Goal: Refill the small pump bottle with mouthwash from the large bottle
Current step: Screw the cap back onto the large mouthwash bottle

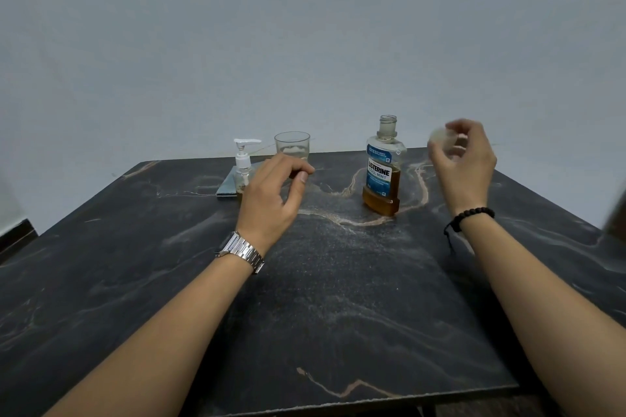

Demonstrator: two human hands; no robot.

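Curled around the pale, blurred cap (442,140), my right hand (464,162) hovers above the table to the right of the large bottle, pinching the cap between thumb and fingertips; a dark beaded bracelet (469,217) sits on that wrist. My left hand (275,193) hangs over the middle of the table with its fingers loosely bent and holding nothing, the thumb pointing right, and a silver metal watch (241,252) circles its wrist. The large bottle (382,167) stands upright on the dark marbled table (338,298), its neck open and uncapped, amber mouthwash filling roughly its lower part, a blue label facing me. To the far left of it, the small pump bottle (244,164) stands upright with its white pump head in place, the nozzle pointing right; it is partly hidden behind my left hand, and I cannot tell how much liquid it holds. It rests on or just beside a folded grey-blue cloth (226,186). Between the pump bottle and the large bottle, toward the far edge, a clear tumbler (292,145) stands upright, just beyond my left fingers and apart from them.
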